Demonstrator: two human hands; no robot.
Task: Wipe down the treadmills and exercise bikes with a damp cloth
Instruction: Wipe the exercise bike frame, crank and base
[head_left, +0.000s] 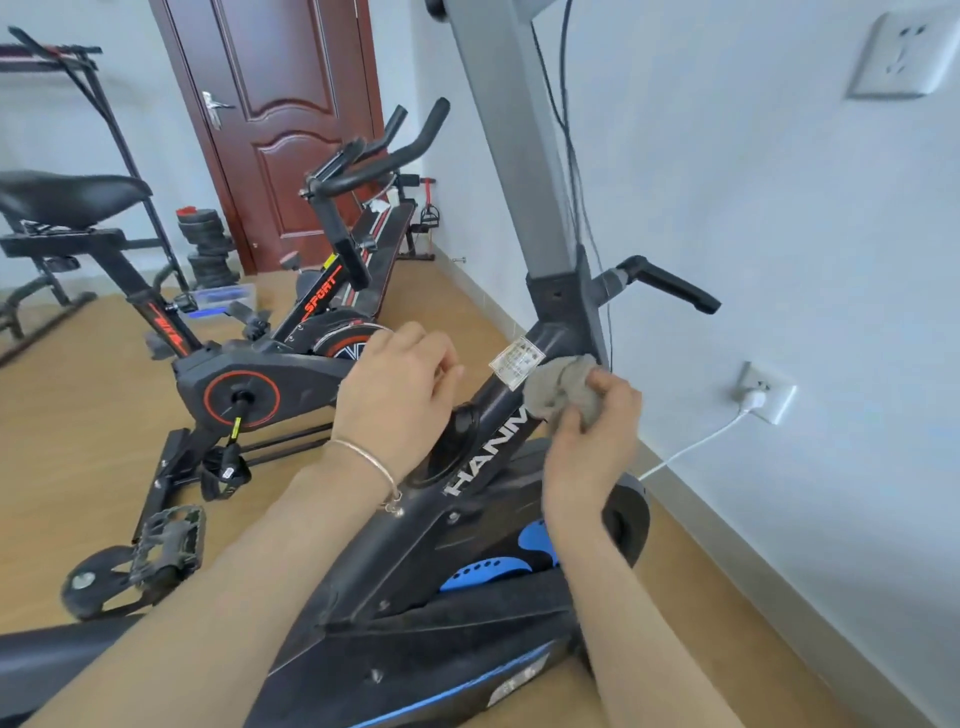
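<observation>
A black and blue exercise bike (467, 525) marked HANM stands right in front of me, its grey post rising to the top of the view. My right hand (592, 436) grips a bunched grey cloth (561, 387) and holds it against the bike's slanted black frame tube, just below a white sticker (517, 361). My left hand (400, 384) hovers left of that tube above a round black knob, fingers loosely curled, holding nothing. A silver bracelet circles its wrist. A second black and red bike (249, 374) marked SPORT stands to the left.
The white wall (779, 234) runs close along the right, with a socket, plug and white cable (691, 447) low down. A black lever (670, 283) sticks out toward the wall. A brown door (280, 114), weight plates (208, 244), a bench and a black rack stand behind.
</observation>
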